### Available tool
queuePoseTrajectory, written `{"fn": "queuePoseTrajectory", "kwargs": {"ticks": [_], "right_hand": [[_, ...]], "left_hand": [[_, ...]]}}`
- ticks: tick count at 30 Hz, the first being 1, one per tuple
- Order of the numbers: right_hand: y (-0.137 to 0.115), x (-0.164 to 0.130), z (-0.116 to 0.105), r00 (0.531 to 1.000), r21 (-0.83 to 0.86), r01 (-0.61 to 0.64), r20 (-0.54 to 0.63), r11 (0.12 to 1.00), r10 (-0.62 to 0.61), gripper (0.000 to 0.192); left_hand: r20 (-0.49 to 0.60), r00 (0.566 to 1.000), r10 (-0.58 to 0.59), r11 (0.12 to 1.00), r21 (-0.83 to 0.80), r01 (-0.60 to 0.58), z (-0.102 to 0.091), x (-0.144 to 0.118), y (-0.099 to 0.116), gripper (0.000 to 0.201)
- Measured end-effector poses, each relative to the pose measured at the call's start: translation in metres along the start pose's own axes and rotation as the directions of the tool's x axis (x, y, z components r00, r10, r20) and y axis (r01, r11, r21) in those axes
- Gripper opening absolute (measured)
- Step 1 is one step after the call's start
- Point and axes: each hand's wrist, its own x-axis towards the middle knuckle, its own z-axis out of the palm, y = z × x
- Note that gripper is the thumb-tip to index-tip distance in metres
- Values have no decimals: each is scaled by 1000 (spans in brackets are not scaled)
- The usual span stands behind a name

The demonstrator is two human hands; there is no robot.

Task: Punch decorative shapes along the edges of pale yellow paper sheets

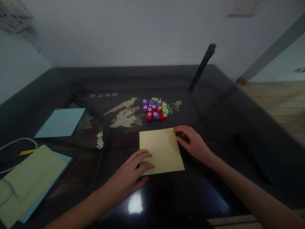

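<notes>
A square sheet of pale yellow paper [161,151] lies flat at centre frame on the glossy black table [214,105], between both hands. The left hand [132,175] lies spread on its lower-left corner; the right hand [194,143] touches its upper-right corner with loosely spread fingers, both equally near.

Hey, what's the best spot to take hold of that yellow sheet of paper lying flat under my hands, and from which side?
Probably the near right corner of the yellow sheet of paper, coming from the right. It lies flat on the black glass table, and that corner is free, while the left hand presses the near left corner and the right hand sits at the far right corner.
</notes>
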Motion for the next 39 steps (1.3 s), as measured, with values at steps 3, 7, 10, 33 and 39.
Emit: {"fn": "queuePoseTrajectory", "kwargs": {"ticks": [3, 7, 10, 33, 39], "right_hand": [[3, 19, 5, 993, -57, 113, 34, 992, -111, 24], [6, 37, 12, 988, -96, 142, 83, 985, -134, 21], [9, 39, 15, 987, -96, 144, 83, 985, -136, 21], [7, 30, 16, 992, -79, 121, 38, 989, -118, 18], [7, 31, 19, 990, -87, 137, 29, 987, -135, 22]], "left_hand": [[-9, 1000, 8, 1000, 14, -7, 1, -1, 0, 35], [-36, 999, 9, 1000, 16, -8, 4, -2, 0, 35], [-40, 999, -1, 1000, 12, 2, 5, -1, -1, 35], [-65, 998, 25, 1000, 5, -25, 2, 2, -4, 32], [-99, 995, -15, 998, -63, 8, 2, 1, -3, 39]]}}
